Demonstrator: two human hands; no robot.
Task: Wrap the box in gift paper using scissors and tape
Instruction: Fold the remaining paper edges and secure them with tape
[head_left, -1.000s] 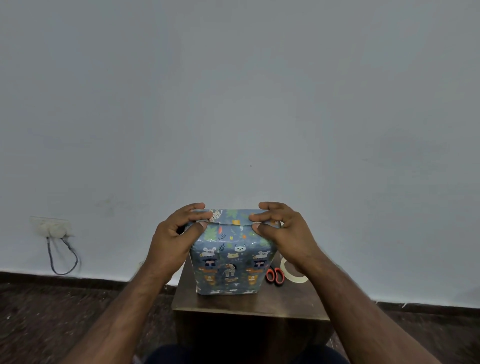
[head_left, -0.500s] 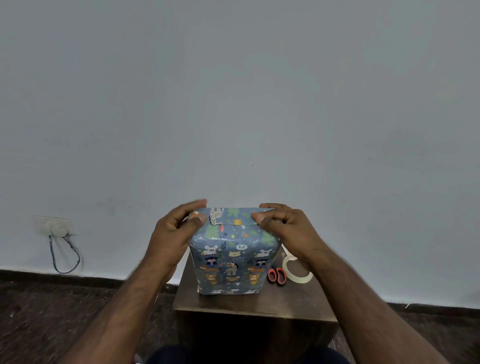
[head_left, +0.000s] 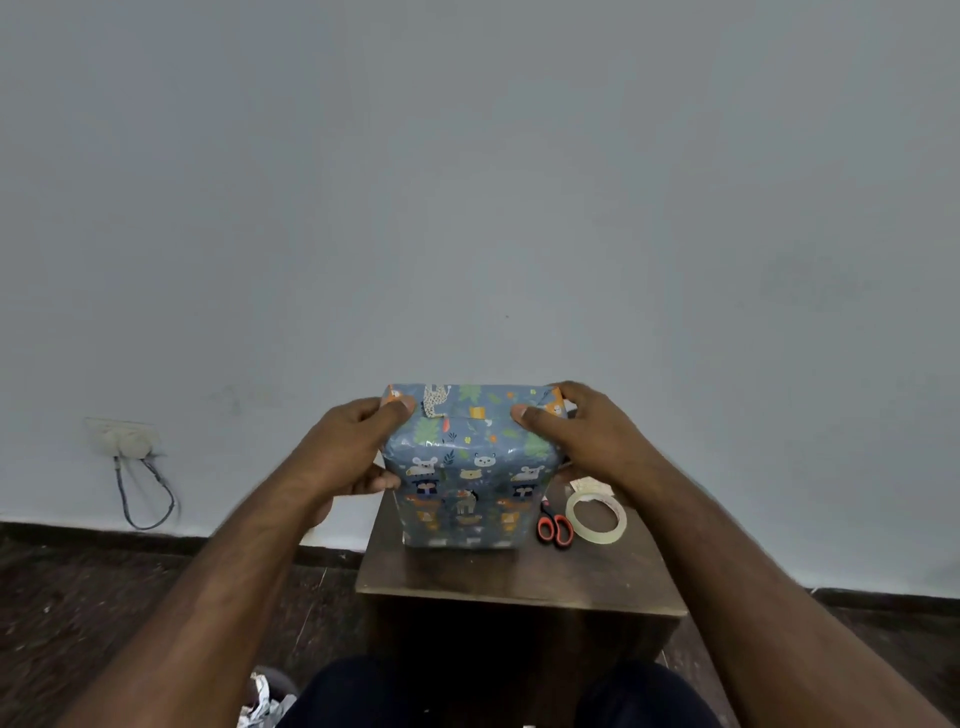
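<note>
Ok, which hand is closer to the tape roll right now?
Right. The right hand grips the wrapped box at its upper right corner, just above the tape roll. The left hand holds the box's far side, across from the roll.

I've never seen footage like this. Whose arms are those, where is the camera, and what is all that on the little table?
There is no machine here: a person is wearing a camera on the head, so you look forward and down along their own two arms. There is only this one view. The left hand and the right hand each grip an upper corner of a box covered in blue gift paper with cartoon animals, thumbs pressing on the paper near its top edge. The box stands on a small brown wooden table against a pale wall. To the right of the box on the table lie scissors with orange handles and a roll of clear tape; nobody is touching them.
</note>
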